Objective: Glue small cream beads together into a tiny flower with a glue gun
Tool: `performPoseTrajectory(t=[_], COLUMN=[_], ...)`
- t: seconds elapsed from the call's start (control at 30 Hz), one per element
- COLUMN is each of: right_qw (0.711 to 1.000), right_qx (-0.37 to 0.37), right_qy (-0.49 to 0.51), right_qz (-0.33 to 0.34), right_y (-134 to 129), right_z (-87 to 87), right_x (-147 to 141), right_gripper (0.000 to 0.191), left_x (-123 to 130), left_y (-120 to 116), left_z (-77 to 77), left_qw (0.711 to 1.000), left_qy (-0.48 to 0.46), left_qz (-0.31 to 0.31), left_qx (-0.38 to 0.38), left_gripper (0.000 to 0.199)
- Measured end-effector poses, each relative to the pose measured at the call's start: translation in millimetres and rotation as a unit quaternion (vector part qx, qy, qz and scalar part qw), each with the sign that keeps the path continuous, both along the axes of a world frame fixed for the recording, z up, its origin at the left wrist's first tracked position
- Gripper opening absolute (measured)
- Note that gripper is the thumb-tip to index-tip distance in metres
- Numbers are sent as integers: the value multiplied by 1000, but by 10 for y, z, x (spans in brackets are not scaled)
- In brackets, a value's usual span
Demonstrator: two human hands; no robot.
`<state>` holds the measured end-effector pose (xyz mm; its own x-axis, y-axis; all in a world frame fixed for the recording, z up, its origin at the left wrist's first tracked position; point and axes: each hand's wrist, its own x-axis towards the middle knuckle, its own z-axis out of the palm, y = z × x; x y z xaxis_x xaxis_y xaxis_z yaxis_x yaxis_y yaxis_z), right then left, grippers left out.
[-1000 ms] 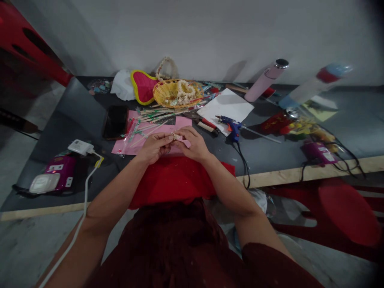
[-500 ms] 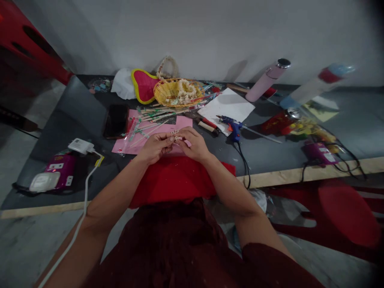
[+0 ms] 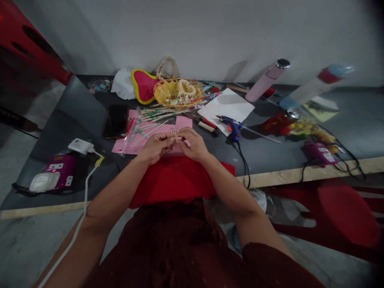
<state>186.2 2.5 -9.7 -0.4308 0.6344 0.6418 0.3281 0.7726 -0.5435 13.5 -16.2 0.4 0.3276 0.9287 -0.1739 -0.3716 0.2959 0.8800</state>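
Note:
Between my two hands is a small pale beaded piece (image 3: 175, 133), too small to make out in detail. My left hand (image 3: 157, 148) pinches its left side with thumb and fingers. From the right, my right hand (image 3: 193, 144) holds the same piece, its fingertips close to those of the left. Both hands are over the front edge of a pink sheet (image 3: 183, 123), just above a red cloth (image 3: 177, 180). Green-and-cream sticks (image 3: 156, 115) lie behind the hands, near a clear plastic packet (image 3: 129, 137).
A yellow basket (image 3: 166, 93) holds a pale beaded string. To the right are red-handled pliers (image 3: 208, 125), a blue glue gun (image 3: 235, 126), white paper (image 3: 231, 103), a pink flask (image 3: 265, 82) and a red can (image 3: 276, 122). A phone (image 3: 116, 121) lies left.

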Motion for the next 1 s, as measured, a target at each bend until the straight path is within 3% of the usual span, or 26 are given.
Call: performPoseTrajectory(t=[0.27, 0.47, 1.0], right_qw=[999, 1000, 998], right_qx=[16, -2, -16], right_qy=[6, 1, 55], right_qz=[-31, -3, 8], right_y=[27, 7, 14], right_z=[-31, 0, 8], right_x=[5, 8, -14], right_gripper=[16, 29, 14], left_x=[13, 1, -6], left_y=[-11, -10, -6], left_z=[27, 50, 24], left_qw=[1000, 1000, 1000], left_qy=[-21, 1, -3], left_qz=[3, 9, 9], left_qx=[-8, -28, -21], left_gripper=[24, 28, 28])
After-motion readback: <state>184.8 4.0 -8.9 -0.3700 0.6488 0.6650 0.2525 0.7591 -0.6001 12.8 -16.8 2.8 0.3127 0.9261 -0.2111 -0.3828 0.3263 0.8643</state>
